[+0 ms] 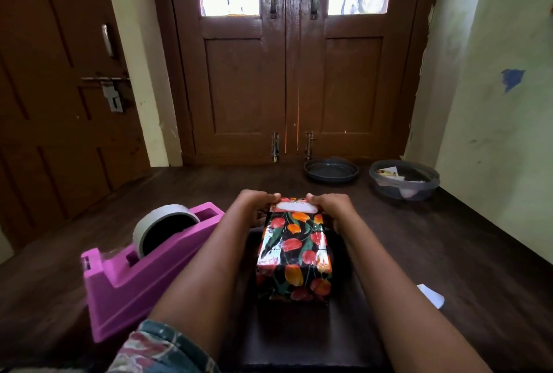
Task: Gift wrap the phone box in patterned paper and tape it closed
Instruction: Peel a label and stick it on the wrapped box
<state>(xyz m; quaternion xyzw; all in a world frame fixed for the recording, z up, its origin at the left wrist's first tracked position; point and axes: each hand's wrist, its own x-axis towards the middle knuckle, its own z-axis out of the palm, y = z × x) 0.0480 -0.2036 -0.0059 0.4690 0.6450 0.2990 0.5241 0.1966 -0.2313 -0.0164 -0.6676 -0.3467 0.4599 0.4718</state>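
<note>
Containers: 2, both at far right of desk (pixel 454 241), near the brown double door (pixel 287 79).
Dish: 1 dark round dish (pixel 329 178), shallow; its bare bottom shows.
Tub: 1 see-through round tub (pixel 389 190), right of dish, not touching it; holds paper scraps, white + yellowish, count unclear.
Box: 1 wrapped box (pixel 294 248) at centre of desk, lying on a dark mat (pixel 299 339); covered in patterned paper (pixel 299 283), black w/ red + orange tulips; 1 white label (pixel 294 207) at far end of top face.
L hand: left hand (pixel 254 208) grips box's far-left corner, thumb on top edge by label.
R hand: right hand (pixel 330 208) grips far-right corner the same way, thumb on top.
Dispenser: 1 pink tape dispenser (pixel 134 280) on desk, left of box, just beside left forearm; carries 1 grey tape roll (pixel 163 223).
Loose scrap: 1 white paper scrap (pixel 431 295) on desk, right of box, well apart from it.
Sleeve: 1 patterned sleeve (pixel 155 351) at btm left.
</note>
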